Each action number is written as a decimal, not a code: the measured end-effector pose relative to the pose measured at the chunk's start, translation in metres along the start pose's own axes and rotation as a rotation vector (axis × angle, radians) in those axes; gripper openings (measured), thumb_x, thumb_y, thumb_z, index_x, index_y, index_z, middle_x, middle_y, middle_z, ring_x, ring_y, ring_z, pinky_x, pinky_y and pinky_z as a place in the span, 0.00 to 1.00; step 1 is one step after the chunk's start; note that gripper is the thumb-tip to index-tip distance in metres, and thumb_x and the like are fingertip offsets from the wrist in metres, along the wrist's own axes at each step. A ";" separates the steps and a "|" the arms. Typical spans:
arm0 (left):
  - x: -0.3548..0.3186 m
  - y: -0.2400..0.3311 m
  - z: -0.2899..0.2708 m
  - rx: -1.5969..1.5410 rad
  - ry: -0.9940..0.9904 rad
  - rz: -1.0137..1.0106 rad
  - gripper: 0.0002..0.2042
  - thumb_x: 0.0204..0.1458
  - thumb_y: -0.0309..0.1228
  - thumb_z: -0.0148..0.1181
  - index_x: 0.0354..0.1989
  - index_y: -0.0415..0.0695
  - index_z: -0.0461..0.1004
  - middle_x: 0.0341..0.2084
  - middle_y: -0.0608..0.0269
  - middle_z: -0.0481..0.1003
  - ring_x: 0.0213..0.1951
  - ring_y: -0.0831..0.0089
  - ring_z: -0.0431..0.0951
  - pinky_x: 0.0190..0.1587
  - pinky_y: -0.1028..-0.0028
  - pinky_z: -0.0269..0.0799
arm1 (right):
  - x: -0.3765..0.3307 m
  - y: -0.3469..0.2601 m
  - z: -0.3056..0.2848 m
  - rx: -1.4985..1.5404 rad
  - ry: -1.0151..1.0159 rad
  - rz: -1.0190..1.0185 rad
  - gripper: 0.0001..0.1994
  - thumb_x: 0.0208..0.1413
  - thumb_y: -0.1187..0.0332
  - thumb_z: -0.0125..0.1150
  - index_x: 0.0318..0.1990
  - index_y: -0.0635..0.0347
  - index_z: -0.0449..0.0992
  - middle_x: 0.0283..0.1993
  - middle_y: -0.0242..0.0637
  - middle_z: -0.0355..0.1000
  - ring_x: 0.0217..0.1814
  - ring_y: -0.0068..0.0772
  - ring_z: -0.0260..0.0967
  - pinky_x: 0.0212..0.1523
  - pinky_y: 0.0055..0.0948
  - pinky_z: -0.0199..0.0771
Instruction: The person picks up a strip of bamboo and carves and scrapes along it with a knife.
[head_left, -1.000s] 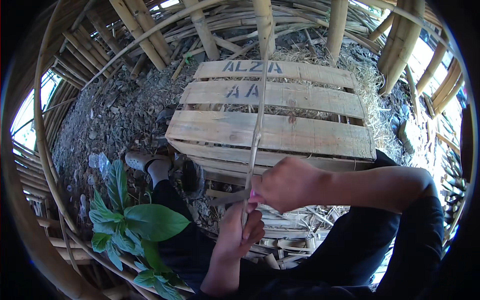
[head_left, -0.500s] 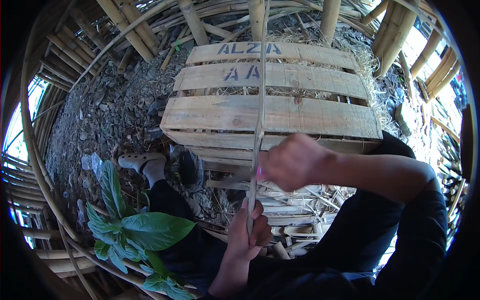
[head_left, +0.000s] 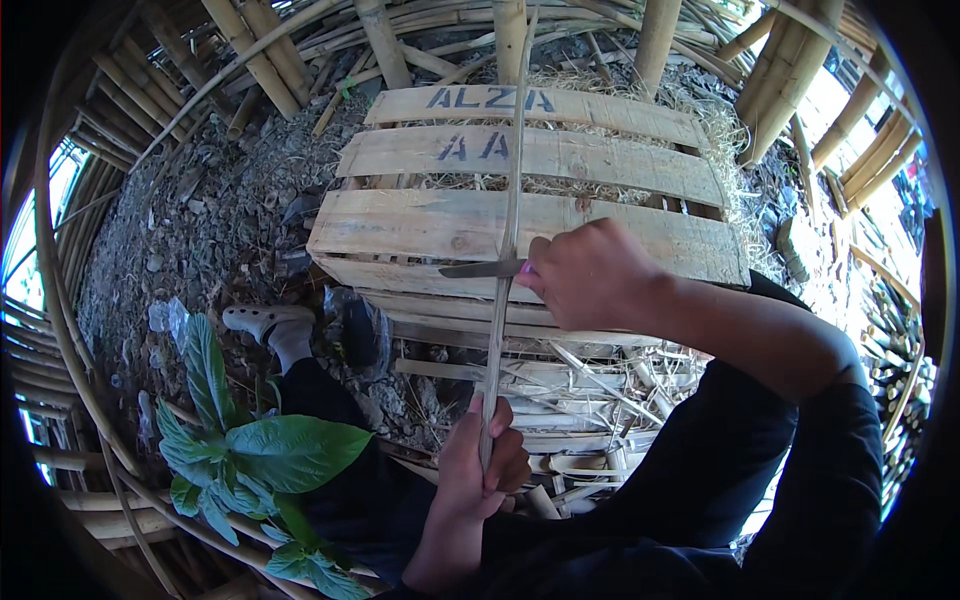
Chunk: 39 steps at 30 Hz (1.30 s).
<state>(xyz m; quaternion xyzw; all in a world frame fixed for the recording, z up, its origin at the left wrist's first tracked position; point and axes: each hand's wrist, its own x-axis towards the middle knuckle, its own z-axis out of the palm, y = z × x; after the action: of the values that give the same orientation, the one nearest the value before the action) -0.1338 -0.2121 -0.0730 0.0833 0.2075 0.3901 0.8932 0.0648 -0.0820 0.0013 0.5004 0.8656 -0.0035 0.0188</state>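
A long, thin bamboo strip (head_left: 513, 170) runs from the lower middle up past the far side of a slatted wooden crate (head_left: 420, 220). Its near end is in the closed fingers of my left hand (head_left: 480, 450), thumb along the strip. Higher up, my right hand (head_left: 592, 272) is wrapped round a knife (head_left: 480, 270), whose handle is hidden in the fist. The blade points left and crosses the strip by the crate's near top edge. Whether the edge cuts into the strip, I cannot tell.
Thin bamboo shavings and split pieces (head_left: 600, 400) lie between my legs and the crate. A leafy green plant (head_left: 290, 455) stands at the lower left, near my outstretched leg. Bamboo poles (head_left: 795, 80) fence the space. Crumpled clear plastic (head_left: 170, 318) lies on stony ground.
My right hand has moved up and away along the strip with the knife, which is now sharp in view. My left hand still grips the near end; the whole view has shifted slightly.
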 end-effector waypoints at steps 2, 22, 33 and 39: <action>0.002 0.003 0.000 -0.003 0.015 0.018 0.18 0.67 0.47 0.29 0.31 0.52 0.61 0.04 0.73 0.55 0.05 0.83 0.46 0.10 0.80 0.40 | -0.013 -0.025 -0.009 0.057 -0.123 -0.145 0.18 0.63 0.56 0.47 0.29 0.60 0.73 0.21 0.37 0.72 0.24 0.38 0.74 0.26 0.37 0.75; -0.006 0.003 0.004 -0.037 -0.056 -0.021 0.20 0.66 0.50 0.28 0.31 0.51 0.60 0.05 0.72 0.54 0.07 0.82 0.46 0.12 0.79 0.42 | 0.011 0.007 -0.023 -0.005 -0.282 -0.108 0.18 0.64 0.56 0.43 0.36 0.58 0.76 0.28 0.39 0.75 0.34 0.38 0.77 0.39 0.40 0.77; -0.004 0.003 0.002 -0.053 -0.053 -0.021 0.17 0.67 0.48 0.30 0.32 0.52 0.60 0.04 0.73 0.56 0.05 0.83 0.46 0.11 0.80 0.41 | 0.011 0.009 -0.021 -0.006 -0.167 -0.093 0.20 0.65 0.54 0.41 0.32 0.56 0.76 0.29 0.39 0.75 0.33 0.40 0.76 0.35 0.42 0.76; -0.001 0.003 0.011 -0.017 -0.007 0.002 0.17 0.67 0.47 0.29 0.32 0.52 0.61 0.04 0.74 0.55 0.06 0.83 0.46 0.11 0.80 0.40 | 0.000 -0.010 -0.023 0.000 -0.294 -0.138 0.19 0.65 0.55 0.41 0.34 0.56 0.75 0.27 0.36 0.75 0.33 0.38 0.77 0.33 0.39 0.76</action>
<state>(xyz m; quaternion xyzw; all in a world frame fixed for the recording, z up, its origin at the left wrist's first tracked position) -0.1317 -0.2111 -0.0621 0.0772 0.2010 0.3925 0.8942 0.0551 -0.0864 0.0244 0.4337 0.8859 -0.0780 0.1450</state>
